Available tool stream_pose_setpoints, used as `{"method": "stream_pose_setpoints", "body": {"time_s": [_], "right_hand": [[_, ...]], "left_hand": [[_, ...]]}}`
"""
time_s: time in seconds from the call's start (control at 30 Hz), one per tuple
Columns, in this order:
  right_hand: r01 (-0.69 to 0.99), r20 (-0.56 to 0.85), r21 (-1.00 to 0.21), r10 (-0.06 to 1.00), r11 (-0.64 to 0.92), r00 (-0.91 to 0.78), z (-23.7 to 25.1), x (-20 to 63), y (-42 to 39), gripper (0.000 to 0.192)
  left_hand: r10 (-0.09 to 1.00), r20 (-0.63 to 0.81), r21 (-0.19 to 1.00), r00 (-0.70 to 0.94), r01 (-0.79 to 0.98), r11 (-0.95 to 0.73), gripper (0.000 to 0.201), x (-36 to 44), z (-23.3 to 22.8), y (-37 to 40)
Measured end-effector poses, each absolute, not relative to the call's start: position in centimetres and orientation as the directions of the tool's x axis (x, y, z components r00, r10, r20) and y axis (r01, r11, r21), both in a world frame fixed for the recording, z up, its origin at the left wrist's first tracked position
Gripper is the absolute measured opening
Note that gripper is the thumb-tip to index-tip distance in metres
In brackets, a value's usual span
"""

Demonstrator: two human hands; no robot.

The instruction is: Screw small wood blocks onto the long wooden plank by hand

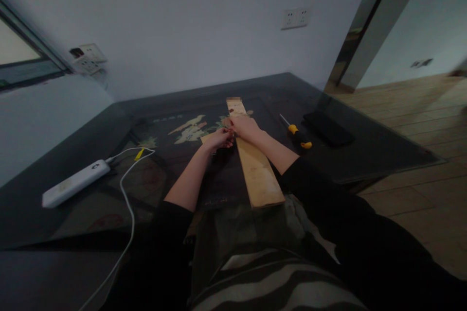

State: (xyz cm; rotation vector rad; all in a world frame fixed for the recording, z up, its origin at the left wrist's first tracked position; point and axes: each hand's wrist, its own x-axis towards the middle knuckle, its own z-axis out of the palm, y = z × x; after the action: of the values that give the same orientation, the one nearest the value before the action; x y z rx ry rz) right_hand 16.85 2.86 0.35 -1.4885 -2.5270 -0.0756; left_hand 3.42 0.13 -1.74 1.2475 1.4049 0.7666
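Note:
A long, pale wooden board (258,175) lies lengthwise in front of me on the dark table. My right hand (245,128) rests over the board's far half, fingers bent and pinched together at its left edge. Close beside it, almost touching, is my left hand (220,139), its fingers curled inward. Whatever sits between the fingertips is too small and dim to make out. A small pale piece, perhaps wood, (203,139) shows from behind my left hand. To the right lies a screwdriver (297,135) with a yellow and black handle, its tip pointing away.
A black flat object (327,129) lies right of the screwdriver. On the left, a white power strip (77,183) trails a white cable (127,199) over the table's near edge. The dark table (175,99), with a bird-and-flower picture, stands against a wall with sockets (295,18).

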Motion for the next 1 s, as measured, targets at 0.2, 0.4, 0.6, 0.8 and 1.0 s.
{"method": "stream_pose_setpoints", "body": {"time_s": [0.2, 0.4, 0.6, 0.8, 1.0], "right_hand": [[0.823, 0.183, -0.026, 0.812, 0.567, -0.554, 0.16, 16.88, 2.52, 0.024], [0.833, 0.186, -0.031, 0.822, 0.552, -0.538, 0.36, 16.86, 2.13, 0.027], [0.815, 0.179, -0.029, 0.805, 0.578, -0.565, 0.03, 16.75, 2.52, 0.026], [0.83, 0.223, -0.043, 0.815, 0.557, -0.535, -0.16, 16.7, 2.63, 0.027], [0.802, 0.188, -0.044, 0.794, 0.595, -0.578, -0.29, 16.84, 3.03, 0.023]], "left_hand": [[0.951, -0.3, 0.922, 0.073, 0.276, 0.27, 0.01, 3.47, -1.8, 0.31], [0.953, -0.287, 0.928, 0.097, 0.277, 0.251, 0.011, 3.37, -1.85, 0.25], [0.951, -0.291, 0.926, 0.1, 0.28, 0.254, 0.008, 3.27, -2.13, 0.54], [0.951, -0.293, 0.927, 0.096, 0.271, 0.259, 0.009, 3.37, -2.17, 0.62], [0.95, -0.292, 0.928, 0.11, 0.273, 0.254, 0.009, 3.36, -1.95, 0.41]]}}
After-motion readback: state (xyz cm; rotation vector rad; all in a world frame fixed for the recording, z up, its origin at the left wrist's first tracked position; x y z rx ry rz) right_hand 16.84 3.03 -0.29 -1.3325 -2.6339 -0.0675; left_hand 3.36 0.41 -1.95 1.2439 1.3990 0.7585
